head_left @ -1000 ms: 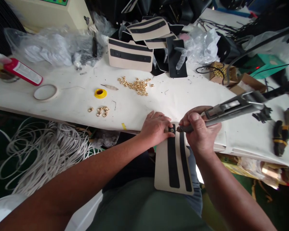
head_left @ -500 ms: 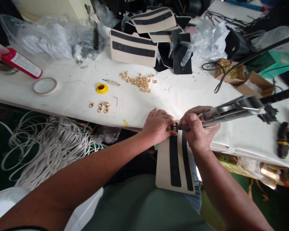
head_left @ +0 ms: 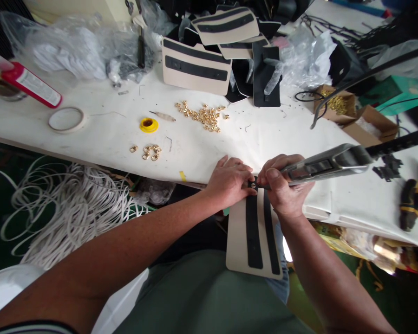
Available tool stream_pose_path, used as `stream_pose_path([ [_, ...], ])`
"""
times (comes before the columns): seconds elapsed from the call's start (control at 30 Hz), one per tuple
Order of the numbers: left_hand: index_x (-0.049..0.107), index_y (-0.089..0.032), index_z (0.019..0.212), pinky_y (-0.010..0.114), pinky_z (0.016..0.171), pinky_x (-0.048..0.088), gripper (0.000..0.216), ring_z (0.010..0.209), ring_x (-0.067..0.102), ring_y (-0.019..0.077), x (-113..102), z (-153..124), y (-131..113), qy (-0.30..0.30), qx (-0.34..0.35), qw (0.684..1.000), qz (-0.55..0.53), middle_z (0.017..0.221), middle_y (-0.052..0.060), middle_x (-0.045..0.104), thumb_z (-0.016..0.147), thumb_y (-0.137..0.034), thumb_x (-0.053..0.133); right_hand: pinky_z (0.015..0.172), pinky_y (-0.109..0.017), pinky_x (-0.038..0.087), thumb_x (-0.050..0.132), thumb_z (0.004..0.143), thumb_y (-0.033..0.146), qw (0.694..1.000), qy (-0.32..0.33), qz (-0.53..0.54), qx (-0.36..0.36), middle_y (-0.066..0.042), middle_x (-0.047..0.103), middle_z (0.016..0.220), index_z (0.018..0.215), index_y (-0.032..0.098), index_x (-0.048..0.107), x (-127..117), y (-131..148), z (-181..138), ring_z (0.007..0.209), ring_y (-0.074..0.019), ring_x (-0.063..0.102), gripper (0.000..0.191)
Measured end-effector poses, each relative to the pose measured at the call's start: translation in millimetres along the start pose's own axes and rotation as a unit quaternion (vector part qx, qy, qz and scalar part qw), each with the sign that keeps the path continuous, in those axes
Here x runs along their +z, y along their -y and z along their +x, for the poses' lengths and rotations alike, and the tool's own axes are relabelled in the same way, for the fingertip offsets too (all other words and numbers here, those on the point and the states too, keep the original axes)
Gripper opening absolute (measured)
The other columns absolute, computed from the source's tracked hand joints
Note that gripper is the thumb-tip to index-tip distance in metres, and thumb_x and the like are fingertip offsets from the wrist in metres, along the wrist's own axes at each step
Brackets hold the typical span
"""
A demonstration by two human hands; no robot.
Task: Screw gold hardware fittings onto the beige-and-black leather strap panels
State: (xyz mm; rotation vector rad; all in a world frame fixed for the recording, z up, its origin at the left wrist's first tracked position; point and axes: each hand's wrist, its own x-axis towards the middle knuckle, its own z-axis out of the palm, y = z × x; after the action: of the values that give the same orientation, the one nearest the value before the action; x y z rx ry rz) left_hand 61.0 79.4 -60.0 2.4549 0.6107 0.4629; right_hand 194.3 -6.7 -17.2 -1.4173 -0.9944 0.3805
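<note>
A beige panel with two black strips hangs over the table's front edge, towards my lap. My left hand pinches the upper end of one strip between thumb and fingers, beside a small shiny metal fitting. My right hand is wrapped around a grey metal power screwdriver, held tilted low with its tip end at that fitting. My fingers partly hide the contact between tip and fitting.
Gold clasps lie in a pile mid-table, with several more nearer the edge. A yellow cap, tape roll and red bottle are on the left. Stacked panels stand behind; pliers lie right.
The screwdriver's rear end has dipped slightly and turned a little in my right hand. My left hand stays on the strip; the whole view has shifted slightly.
</note>
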Motion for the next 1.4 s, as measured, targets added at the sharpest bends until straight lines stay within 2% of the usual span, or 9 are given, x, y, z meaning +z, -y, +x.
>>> stream_pose_path([
  [0.13, 0.077, -0.031, 0.103, 0.056, 0.124, 0.03, 0.026, 0.133, 0.058, 0.0293, -0.9, 0.3, -1.0, 0.003, -0.002, 1.0, -0.003, 0.127, -0.001, 0.077, 0.083, -0.042, 0.088, 0.052, -0.037, 0.052, 0.077, 0.084, 0.052, 1.0, 0.007, 0.005, -0.004, 0.001, 0.057, 0.065, 0.077, 0.028, 0.056, 2.5, -1.5, 2.8, 0.057, -0.0188, 0.059, 0.033],
  [0.4, 0.076, -0.03, 0.103, 0.059, 0.127, 0.025, 0.025, 0.134, 0.058, 0.0299, 0.5, -1.4, -0.4, 0.001, -0.004, 1.0, -0.006, 0.126, 0.0, 0.078, 0.085, -0.044, 0.086, 0.053, -0.034, 0.053, 0.075, 0.088, 0.037, 0.999, 0.017, 0.044, -0.02, 0.004, 0.055, 0.063, 0.075, 0.027, 0.054, 8.8, 0.0, 4.7, 0.055, -0.0157, 0.057, 0.027],
  [0.53, 0.076, -0.03, 0.106, 0.059, 0.128, 0.024, 0.025, 0.135, 0.058, 0.0298, 2.3, -1.6, 0.3, 0.0, -0.002, 1.0, -0.005, 0.126, 0.0, 0.077, 0.087, -0.045, 0.083, 0.055, -0.036, 0.054, 0.075, 0.089, 0.034, 0.999, 0.01, 0.031, -0.022, 0.004, 0.056, 0.064, 0.074, 0.028, 0.053, 9.2, 0.9, 3.2, 0.055, -0.0158, 0.056, 0.027],
  [0.87, 0.077, -0.029, 0.106, 0.057, 0.126, 0.025, 0.027, 0.135, 0.056, 0.0306, 3.0, -1.3, -3.4, 0.004, -0.003, 1.0, 0.004, 0.128, 0.0, 0.077, 0.085, -0.045, 0.085, 0.049, -0.034, 0.046, 0.074, 0.086, 0.032, 0.998, -0.017, 0.061, -0.026, 0.005, 0.053, 0.061, 0.075, 0.028, 0.05, 12.5, 1.5, -1.1, 0.05, -0.0167, 0.054, 0.027],
  [1.07, 0.075, -0.03, 0.107, 0.057, 0.124, 0.031, 0.033, 0.132, 0.06, 0.0293, 4.7, -4.0, -4.4, -0.011, -0.017, 0.999, 0.032, 0.125, 0.001, 0.077, 0.082, -0.048, 0.087, 0.052, -0.031, 0.046, 0.08, 0.085, 0.055, 0.998, 0.053, 0.029, -0.01, 0.001, 0.061, 0.063, 0.068, 0.022, 0.059, 5.9, -5.2, 1.0, 0.056, -0.0163, 0.057, 0.043],
  [1.2, 0.074, -0.029, 0.101, 0.057, 0.124, 0.03, 0.031, 0.131, 0.06, 0.0283, 6.2, -4.1, -4.4, -0.021, -0.019, 0.999, 0.033, 0.119, 0.0, 0.078, 0.082, -0.047, 0.088, 0.05, -0.03, 0.044, 0.073, 0.086, 0.071, 0.999, 0.034, 0.036, 0.006, 0.0, 0.061, 0.06, 0.068, 0.021, 0.061, -4.4, 7.7, 12.0, 0.053, -0.0174, 0.057, 0.055],
  [1.3, 0.073, -0.028, 0.102, 0.055, 0.122, 0.034, 0.03, 0.129, 0.061, 0.0279, 7.2, -6.1, -6.1, -0.037, -0.009, 0.999, 0.033, 0.117, 0.001, 0.078, 0.083, -0.045, 0.088, 0.055, -0.03, 0.044, 0.071, 0.088, 0.072, 0.995, 0.001, -0.102, 0.006, 0.0, 0.062, 0.064, 0.083, 0.021, 0.067, -20.7, 12.3, 23.8, 0.058, -0.0189, 0.057, 0.052],
  [1.33, 0.073, -0.027, 0.102, 0.053, 0.12, 0.037, 0.03, 0.126, 0.061, 0.0279, 7.3, -6.9, -7.1, -0.045, -0.005, 0.998, 0.036, 0.114, 0.002, 0.078, 0.082, -0.044, 0.088, 0.058, -0.03, 0.044, 0.07, 0.089, 0.072, 0.982, 0.011, -0.187, 0.01, -0.001, 0.064, 0.068, 0.091, 0.021, 0.069, -27.5, 9.0, 27.8, 0.062, -0.02, 0.059, 0.051],
  [1.4, 0.072, -0.025, 0.104, 0.051, 0.114, 0.043, 0.032, 0.121, 0.063, 0.0285, 7.2, -8.0, -9.6, -0.054, 0.001, 0.997, 0.046, 0.11, 0.004, 0.078, 0.081, -0.04, 0.09, 0.065, -0.032, 0.046, 0.066, 0.093, 0.067, 0.934, 0.06, -0.351, 0.028, -0.005, 0.07, 0.082, 0.104, 0.021, 0.069, -41.5, -5.1, 34.6, 0.072, -0.0229, 0.063, 0.047],
])
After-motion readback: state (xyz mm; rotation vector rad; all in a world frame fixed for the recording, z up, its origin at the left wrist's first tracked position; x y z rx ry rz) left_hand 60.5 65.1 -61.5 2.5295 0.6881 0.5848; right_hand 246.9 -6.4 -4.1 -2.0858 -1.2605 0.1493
